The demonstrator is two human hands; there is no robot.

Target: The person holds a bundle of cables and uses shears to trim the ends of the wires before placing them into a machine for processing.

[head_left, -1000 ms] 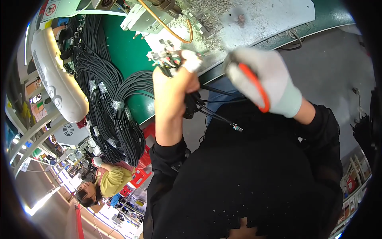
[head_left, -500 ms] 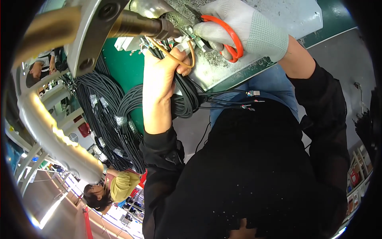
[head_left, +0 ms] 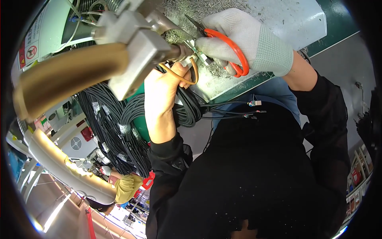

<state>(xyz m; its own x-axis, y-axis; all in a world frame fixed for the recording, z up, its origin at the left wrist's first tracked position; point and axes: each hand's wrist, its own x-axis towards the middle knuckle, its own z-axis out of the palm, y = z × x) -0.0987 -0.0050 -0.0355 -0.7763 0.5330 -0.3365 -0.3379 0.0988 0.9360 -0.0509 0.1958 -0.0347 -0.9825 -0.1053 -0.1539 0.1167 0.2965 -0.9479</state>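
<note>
1. Head view, upper middle: my bare left hand [head_left: 162,85] is curled round a black cable bundle [head_left: 188,108], fingers closed on it, the coil hanging just below my grip.
2. My gloved right hand [head_left: 240,40], to the right, is wrapped round the orange-handled scissors [head_left: 236,47]; whether its thumb also pinches anything by the machine tip, I cannot tell.
3. I judge each cable light, springy and bendable, the coil together heavier and apt to sag.
4. The jackets look smooth, so loose strands could slide; a full-palm hold suits them.
5. Loose ends with a pale plug [head_left: 254,103], right of centre, show thin coloured wires, probably fragile: I'd grip the black jacket behind them, never the wires.
</note>
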